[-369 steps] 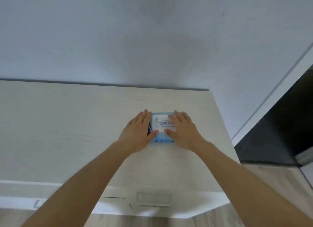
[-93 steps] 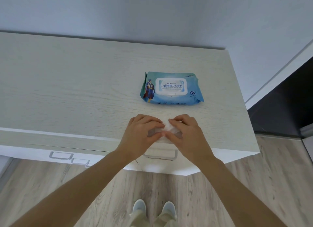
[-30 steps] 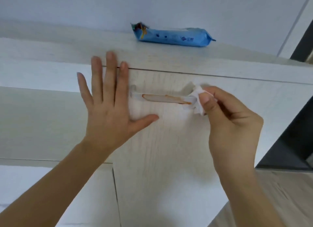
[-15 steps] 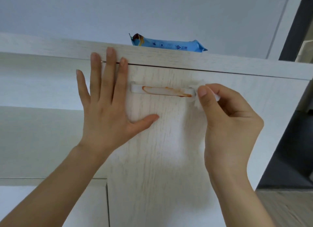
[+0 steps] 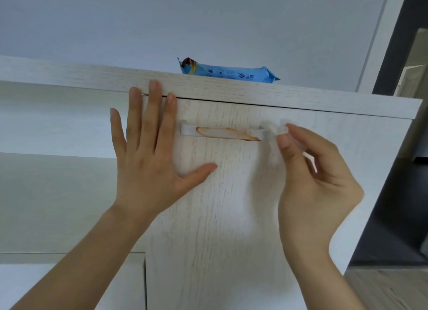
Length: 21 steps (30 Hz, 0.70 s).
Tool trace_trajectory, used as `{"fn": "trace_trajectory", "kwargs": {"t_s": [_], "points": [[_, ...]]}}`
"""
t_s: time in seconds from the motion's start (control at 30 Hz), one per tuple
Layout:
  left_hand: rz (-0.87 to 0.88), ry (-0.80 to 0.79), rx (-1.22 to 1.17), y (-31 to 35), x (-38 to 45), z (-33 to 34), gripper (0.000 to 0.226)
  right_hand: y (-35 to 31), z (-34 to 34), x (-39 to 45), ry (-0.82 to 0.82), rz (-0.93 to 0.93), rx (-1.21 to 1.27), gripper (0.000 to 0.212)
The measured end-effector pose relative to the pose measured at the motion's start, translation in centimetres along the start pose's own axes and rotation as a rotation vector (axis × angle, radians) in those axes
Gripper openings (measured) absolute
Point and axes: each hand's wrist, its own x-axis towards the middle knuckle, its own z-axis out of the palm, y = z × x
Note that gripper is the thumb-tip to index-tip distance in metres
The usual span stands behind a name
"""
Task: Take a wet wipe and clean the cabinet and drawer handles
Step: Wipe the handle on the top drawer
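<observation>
A white handle (image 5: 222,133) runs across the top of a pale wood cabinet door (image 5: 220,205); an orange-brown smear covers its middle and right part. My right hand (image 5: 310,180) pinches a crumpled white wet wipe (image 5: 276,130) against the handle's right end. My left hand (image 5: 150,152) lies flat on the door just left of the handle, fingers spread, fingertips reaching the cabinet top's edge. The blue wet wipe pack (image 5: 228,72) lies on the cabinet top (image 5: 92,76) above the handle.
A white drawer front (image 5: 58,122) sits left of the door, with more white fronts below it. A dark opening (image 5: 398,182) lies to the right of the cabinet. Wood floor (image 5: 389,289) shows at the bottom right. A plain wall rises behind.
My right hand with the wipe has stayed at the handle's right end and shifted slightly outward; the view has dropped a little. The left hand keeps its place on the door.
</observation>
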Motion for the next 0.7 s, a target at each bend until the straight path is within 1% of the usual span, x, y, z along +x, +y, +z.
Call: {"fn": "trace_trajectory", "kwargs": {"t_s": [0.07,0.17,0.27,0.37,0.47,0.63,0.7], "points": [[-0.001,0.007,-0.001,0.0,0.0,0.0,0.099,-0.1,0.5,-0.1,-0.037,0.03,0.007,0.02],[-0.001,0.016,-0.009,0.0,0.0,0.1,0.098,-0.2,0.7,-0.1,-0.058,0.005,-0.056,0.02],[0.004,0.021,-0.014,0.0,0.0,0.2,0.098,-0.1,0.8,0.1,-0.021,0.085,-0.014,0.018],[0.005,0.025,-0.021,0.0,-0.1,0.2,0.098,-0.2,0.8,-0.1,-0.014,0.073,-0.055,0.018],[0.008,0.023,-0.029,0.0,-0.1,0.2,0.097,-0.2,0.8,0.1,0.033,0.132,0.009,0.014],[0.009,0.021,-0.021,-0.1,-0.1,0.1,0.098,-0.2,1.3,-0.4,0.028,0.116,-0.001,0.015],[0.01,0.021,-0.03,-0.1,-0.1,0.1,0.098,-0.4,1.3,-0.4,0.025,0.068,-0.035,0.018]]}}
